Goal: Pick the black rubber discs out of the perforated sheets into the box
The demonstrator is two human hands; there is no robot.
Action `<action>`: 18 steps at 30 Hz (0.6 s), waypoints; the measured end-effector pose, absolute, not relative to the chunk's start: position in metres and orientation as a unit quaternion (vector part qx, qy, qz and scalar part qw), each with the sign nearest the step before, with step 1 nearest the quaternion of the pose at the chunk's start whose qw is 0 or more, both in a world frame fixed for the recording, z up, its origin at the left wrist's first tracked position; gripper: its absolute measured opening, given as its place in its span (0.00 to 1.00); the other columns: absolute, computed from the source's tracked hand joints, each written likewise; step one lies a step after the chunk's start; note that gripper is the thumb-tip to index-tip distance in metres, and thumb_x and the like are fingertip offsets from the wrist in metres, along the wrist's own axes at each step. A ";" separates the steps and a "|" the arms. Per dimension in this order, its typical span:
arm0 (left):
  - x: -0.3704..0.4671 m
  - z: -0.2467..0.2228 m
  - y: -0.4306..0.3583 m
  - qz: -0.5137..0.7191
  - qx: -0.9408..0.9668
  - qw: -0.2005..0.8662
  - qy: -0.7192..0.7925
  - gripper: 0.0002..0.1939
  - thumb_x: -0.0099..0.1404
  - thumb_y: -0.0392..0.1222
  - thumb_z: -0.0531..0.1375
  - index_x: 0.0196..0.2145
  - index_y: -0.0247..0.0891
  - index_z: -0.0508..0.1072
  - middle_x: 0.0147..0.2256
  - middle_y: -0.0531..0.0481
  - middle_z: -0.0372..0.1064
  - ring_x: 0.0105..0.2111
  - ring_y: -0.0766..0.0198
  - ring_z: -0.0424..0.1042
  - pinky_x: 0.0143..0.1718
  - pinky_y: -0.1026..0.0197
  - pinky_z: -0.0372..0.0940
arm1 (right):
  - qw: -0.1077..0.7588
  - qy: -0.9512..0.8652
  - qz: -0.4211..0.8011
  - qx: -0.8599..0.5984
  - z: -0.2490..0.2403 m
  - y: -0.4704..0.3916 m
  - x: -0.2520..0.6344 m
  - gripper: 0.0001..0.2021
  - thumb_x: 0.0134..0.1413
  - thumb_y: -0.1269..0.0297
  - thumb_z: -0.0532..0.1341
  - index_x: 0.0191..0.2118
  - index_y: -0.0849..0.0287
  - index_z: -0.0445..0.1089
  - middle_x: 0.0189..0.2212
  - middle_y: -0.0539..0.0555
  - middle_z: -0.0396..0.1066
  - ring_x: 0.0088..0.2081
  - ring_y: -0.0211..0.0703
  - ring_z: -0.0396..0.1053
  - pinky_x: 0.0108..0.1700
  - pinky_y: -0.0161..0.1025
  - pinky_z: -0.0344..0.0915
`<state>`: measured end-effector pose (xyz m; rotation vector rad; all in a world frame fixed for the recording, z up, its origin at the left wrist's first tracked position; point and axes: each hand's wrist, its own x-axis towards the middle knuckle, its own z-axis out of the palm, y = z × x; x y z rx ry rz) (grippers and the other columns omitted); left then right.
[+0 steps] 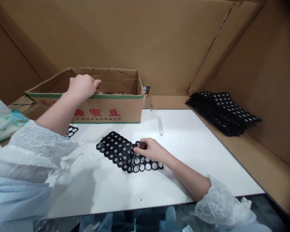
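A black sheet with rows of round holes lies bunched on the white table, its rings overlapping towards the right. My right hand is closed on the sheet's right part, thumb and fingers pinching a folded bit of it. Over the open cardboard box hangs my left hand, bent downwards with its fingers curled and the thumb side pointing right. Most of those fingertips are hidden, so what they hold, if anything, does not show. Inside the box, black ringed pieces peek above the front rim.
A stack of black dotted sheets rests at the right on a cardboard ledge. A clear narrow tube-like strip lies on the white table. Beneath my left forearm is a small ringed scrap. A patterned soft packet sits far left.
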<state>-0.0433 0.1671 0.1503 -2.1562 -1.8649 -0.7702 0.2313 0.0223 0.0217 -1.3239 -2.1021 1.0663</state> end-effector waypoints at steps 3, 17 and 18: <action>-0.029 0.147 0.139 -0.242 -0.704 0.217 -0.631 0.21 0.59 0.50 0.45 0.34 0.32 0.71 0.26 0.53 0.62 0.38 0.62 0.63 0.40 0.56 0.53 | 0.184 -0.737 0.477 -0.441 0.027 0.024 0.235 0.09 0.43 0.60 0.56 0.26 0.62 0.64 0.23 0.50 0.66 0.24 0.32 0.60 0.28 0.31 0.56; 0.056 0.039 -0.010 -0.171 -0.801 -0.294 -0.492 0.12 0.63 0.47 0.44 0.40 0.38 0.57 0.31 0.51 0.68 0.28 0.64 0.67 0.26 0.66 0.56 | 0.316 -0.642 0.601 -0.356 0.027 0.012 0.214 0.06 0.47 0.65 0.55 0.26 0.62 0.59 0.19 0.46 0.59 0.20 0.27 0.54 0.22 0.28 0.50; 0.056 0.040 -0.009 -0.193 -0.796 -0.311 -0.481 0.11 0.64 0.46 0.43 0.38 0.39 0.59 0.30 0.53 0.68 0.28 0.66 0.67 0.27 0.66 0.56 | 0.319 -0.641 0.601 -0.355 0.027 0.012 0.213 0.07 0.48 0.64 0.54 0.26 0.62 0.59 0.20 0.46 0.60 0.20 0.28 0.54 0.22 0.28 0.50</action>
